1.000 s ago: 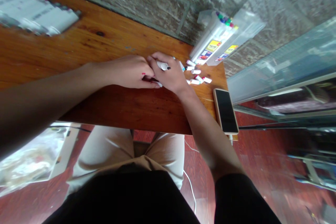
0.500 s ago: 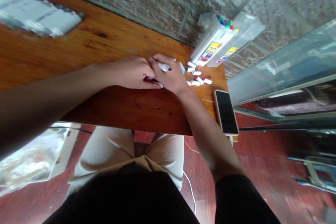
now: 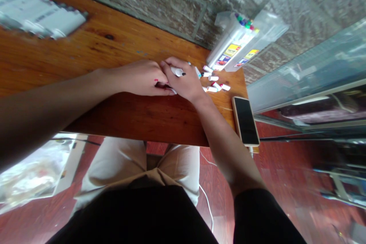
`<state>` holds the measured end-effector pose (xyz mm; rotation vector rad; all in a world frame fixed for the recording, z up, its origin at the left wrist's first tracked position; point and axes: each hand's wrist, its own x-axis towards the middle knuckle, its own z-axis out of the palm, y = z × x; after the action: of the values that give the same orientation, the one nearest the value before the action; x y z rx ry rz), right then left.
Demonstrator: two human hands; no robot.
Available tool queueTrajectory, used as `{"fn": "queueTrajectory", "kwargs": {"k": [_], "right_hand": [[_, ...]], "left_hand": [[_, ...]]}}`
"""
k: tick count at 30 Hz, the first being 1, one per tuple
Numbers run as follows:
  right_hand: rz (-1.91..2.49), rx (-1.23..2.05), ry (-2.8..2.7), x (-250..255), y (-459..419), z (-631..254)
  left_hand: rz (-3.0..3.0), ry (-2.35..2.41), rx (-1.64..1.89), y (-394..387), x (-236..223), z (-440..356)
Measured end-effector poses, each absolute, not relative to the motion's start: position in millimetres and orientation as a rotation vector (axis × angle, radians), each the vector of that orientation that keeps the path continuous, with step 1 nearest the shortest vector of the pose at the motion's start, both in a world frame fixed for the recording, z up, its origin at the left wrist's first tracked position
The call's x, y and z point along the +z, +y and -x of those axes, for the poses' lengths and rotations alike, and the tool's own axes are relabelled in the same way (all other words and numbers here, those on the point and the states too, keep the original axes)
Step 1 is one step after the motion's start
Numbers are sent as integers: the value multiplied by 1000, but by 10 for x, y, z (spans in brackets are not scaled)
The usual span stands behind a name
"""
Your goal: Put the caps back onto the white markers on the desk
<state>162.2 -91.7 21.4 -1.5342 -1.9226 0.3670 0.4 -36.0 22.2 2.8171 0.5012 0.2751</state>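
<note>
My left hand is closed over the wooden table, its fingers curled and a red mark near the thumb. It meets my right hand, which is closed too. A white marker with a black end sticks up out of my right hand, held between thumb and fingers. Under the joined hands a thin white tip shows by my left thumb; the rest of it is hidden. Several white marker caps with coloured ends lie just right of my right hand.
Clear plastic marker cases stand against the stone wall, one with coloured marker ends showing. A phone lies at the table's right edge with a white cable. At the far left is a row of white markers. The table ends above my lap.
Both hands keep the same grip and hardly move. The whole view has shifted very slightly.
</note>
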Motion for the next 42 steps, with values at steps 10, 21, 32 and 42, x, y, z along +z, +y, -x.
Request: {"fn": "queueTrajectory", "kwargs": {"k": [10, 21, 32, 42], "right_hand": [[1544, 344, -1940, 229, -926, -1616], [1566, 305, -1958, 226, -927, -1612], [1571, 258, -1973, 216, -922, -1615], [1593, 256, -1984, 213, -915, -1609]], "left_hand": [[-2841, 512, 322, -344, 182, -23], [-2837, 511, 282, -366, 226, -20], [-2825, 464, 298, -380, 251, -9], [-2824, 528, 286, -388, 248, -18]]}}
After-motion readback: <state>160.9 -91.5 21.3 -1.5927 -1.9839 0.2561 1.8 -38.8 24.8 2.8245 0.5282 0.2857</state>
